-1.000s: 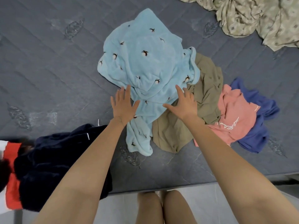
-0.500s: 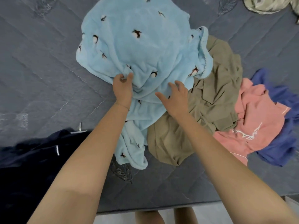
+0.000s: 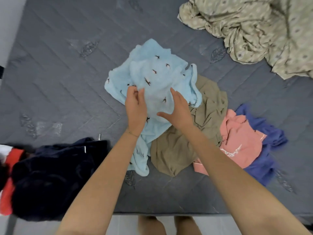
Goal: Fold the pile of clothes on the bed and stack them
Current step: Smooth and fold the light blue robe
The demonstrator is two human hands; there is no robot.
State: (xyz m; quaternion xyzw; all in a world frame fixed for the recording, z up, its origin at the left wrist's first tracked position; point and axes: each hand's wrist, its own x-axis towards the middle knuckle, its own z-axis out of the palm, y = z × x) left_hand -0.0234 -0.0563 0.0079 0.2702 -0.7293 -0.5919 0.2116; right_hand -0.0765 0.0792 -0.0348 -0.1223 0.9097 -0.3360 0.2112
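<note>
A fluffy light blue garment (image 3: 157,77) with small dark bird marks lies bunched on top of the pile in the middle of the grey bed (image 3: 67,82). My left hand (image 3: 135,109) pinches a fold of it and lifts it. My right hand (image 3: 177,111) is spread open against the raised blue fabric, fingers apart. Under and right of the blue one lie an olive-brown garment (image 3: 208,119), a salmon pink shirt (image 3: 240,141) with white lettering, and a blue-violet garment (image 3: 271,141).
A dark navy garment (image 3: 50,175) lies at the bed's near left, with a red and white item (image 3: 8,184) beside it. A crumpled beige patterned sheet (image 3: 254,31) fills the far right. The bed's front edge (image 3: 169,213) is near my legs.
My left hand has closed on the blue garment and pulled it up and toward me, bunching it. My right hand moved onto the lifted fabric. The view has pulled back.
</note>
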